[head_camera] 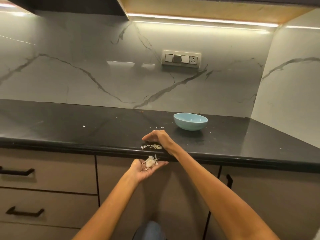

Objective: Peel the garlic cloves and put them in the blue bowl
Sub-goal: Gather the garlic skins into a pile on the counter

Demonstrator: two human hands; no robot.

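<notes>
Left hand (147,168) is held palm up just below the counter edge, flat and cupping a heap of garlic skins (151,161). Right hand (156,137) hovers fingers straight over more peel scraps (152,146) at the near edge of the black countertop (86,125), holding nothing. Skins appear papery, light, easily scattered; best swept, not pinched. Blue bowl (190,121) stands far right; contents not visible. Marble backsplash (86,75) behind.

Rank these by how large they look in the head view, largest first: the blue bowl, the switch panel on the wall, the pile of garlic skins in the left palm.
1. Switch panel, slightly wider than the bowl, though it sits farther from the camera.
2. Blue bowl, close to the panel in apparent size.
3. Garlic skins in the left hand, clearly smallest.
</notes>
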